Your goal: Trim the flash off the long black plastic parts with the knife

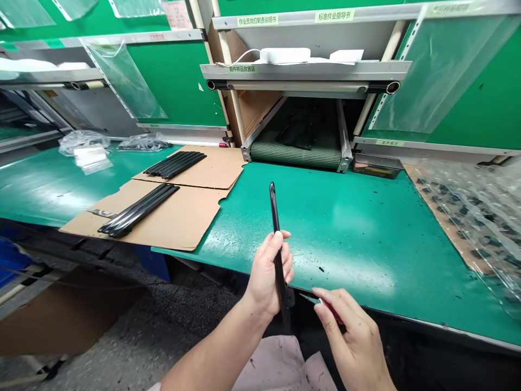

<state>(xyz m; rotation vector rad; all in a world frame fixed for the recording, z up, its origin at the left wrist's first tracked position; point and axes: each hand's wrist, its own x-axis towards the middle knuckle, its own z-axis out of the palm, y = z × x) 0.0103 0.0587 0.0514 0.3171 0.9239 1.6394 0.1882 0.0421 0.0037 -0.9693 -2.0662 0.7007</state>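
My left hand (268, 271) is wrapped round a long black plastic strip (274, 209) in front of the table's edge. The strip stands nearly upright, its rounded, glossy tip at the top. Lower down, a small tab juts from its right side, and its bottom end is dark and hard to make out. To the right of it, my right hand (352, 331) pinches a small knife with a red handle (331, 310). Its thin blade (308, 296) points left toward the strip's lower part, and I cannot tell whether they touch.
Two bundles of black strips (138, 210) lie on cardboard sheets (191, 217) to the left. A conveyor belt (297, 155) with dark parts leads away under a shelf (305, 70). Clear plastic trays (484, 217) are at right, beside a dark box (376, 165). Black scraps dot the green table (358, 233).
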